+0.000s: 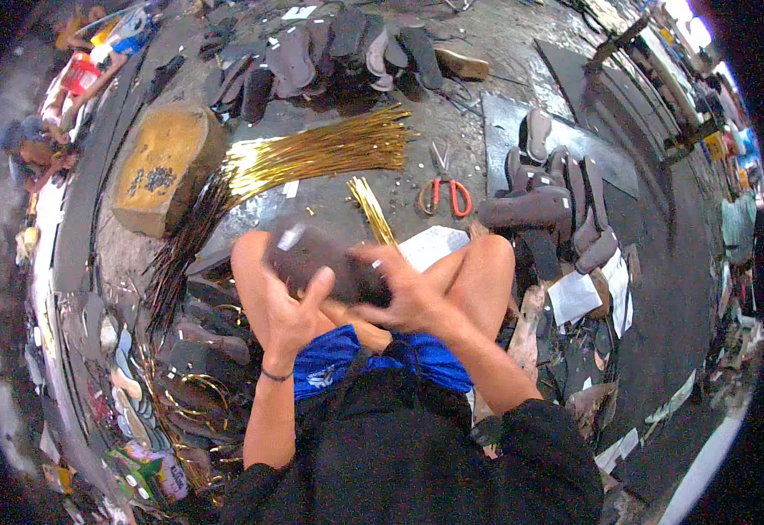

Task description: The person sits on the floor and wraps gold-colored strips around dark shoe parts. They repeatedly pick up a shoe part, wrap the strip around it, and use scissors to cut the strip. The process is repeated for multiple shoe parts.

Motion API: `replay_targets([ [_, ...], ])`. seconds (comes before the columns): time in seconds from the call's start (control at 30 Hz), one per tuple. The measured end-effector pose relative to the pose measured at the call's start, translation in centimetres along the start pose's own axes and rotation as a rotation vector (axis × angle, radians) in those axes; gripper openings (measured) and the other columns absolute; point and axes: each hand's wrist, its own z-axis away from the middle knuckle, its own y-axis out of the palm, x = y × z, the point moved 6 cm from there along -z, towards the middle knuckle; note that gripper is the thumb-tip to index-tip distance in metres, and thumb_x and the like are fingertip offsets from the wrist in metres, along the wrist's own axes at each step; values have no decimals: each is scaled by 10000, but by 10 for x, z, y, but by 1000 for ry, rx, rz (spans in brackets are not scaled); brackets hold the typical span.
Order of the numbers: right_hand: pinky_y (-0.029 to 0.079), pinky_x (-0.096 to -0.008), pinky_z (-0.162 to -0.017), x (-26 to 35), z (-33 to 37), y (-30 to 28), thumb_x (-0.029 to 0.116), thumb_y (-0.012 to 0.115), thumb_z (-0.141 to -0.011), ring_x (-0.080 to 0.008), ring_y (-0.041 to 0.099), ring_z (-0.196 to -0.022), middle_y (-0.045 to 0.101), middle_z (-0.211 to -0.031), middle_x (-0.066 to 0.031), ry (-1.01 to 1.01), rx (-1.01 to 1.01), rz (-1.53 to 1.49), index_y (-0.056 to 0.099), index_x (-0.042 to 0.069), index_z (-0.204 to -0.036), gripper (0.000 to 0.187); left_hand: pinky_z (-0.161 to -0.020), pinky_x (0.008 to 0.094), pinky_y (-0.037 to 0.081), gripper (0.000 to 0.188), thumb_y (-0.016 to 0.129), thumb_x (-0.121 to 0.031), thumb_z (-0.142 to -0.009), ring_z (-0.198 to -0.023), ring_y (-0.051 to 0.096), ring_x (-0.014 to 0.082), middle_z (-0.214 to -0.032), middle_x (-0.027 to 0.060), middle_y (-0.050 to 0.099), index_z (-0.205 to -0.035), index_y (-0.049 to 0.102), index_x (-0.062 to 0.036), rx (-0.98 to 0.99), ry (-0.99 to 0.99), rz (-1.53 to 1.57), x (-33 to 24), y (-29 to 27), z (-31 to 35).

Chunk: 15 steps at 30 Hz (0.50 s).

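Between my hands, above my crossed legs, is a dark brown shoe sole (312, 255) with a small pale label, blurred by motion. My left hand (293, 306) grips its left part, the thumb on the near side and the other fingers hidden beneath. At the right end, my right hand (406, 293) curves around the sole with fingers and thumb, also smeared. Just beyond the knees, a small bunch of gold strips (371, 210) lies close to a white sheet (436, 248). Red-handled scissors (446, 188) rest on the ground, blades pointing away.
A large bundle of gold strips (321, 150) stretches across the ground beside a wooden block (168, 166) carrying small dark bits. Many brown soles (312, 57) are heaped at the back, with another pile (531, 208) at right. Another person (41, 149) sits at far left.
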Motion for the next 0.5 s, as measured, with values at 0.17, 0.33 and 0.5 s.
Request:
replay_targets([
  [0.17, 528, -482, -797, -201, -11, 49, 250, 673, -872, -405, 656, -902, 675, -929, -249, 641, -35, 463, 613, 2, -1076, 327, -1050, 379, 406, 736, 744, -121, -829, -1200, 524, 268, -1321, 178, 510, -1422, 337, 35, 144, -416, 255, 52, -54, 26],
  [0.33, 533, -507, -799, -239, -2, 67, 230, 681, -759, -426, 667, -889, 694, -956, -239, 777, 182, 491, 649, 15, -991, 318, -1061, 437, 377, 810, 800, -240, -796, -1248, 458, 366, -1332, 244, 474, -1417, 370, 52, 12, -337, -208, 81, -62, 74],
  [0.5, 546, -388, -706, -261, 11, 43, 265, 713, -782, -300, 676, -718, 702, -803, -167, 778, -6, 97, 679, 12, -896, 279, -1019, 442, 396, 702, 778, -223, -819, -1235, 441, 358, -1304, 213, 491, -1377, 433, 27, -96, -123, -386, 53, -63, 52],
])
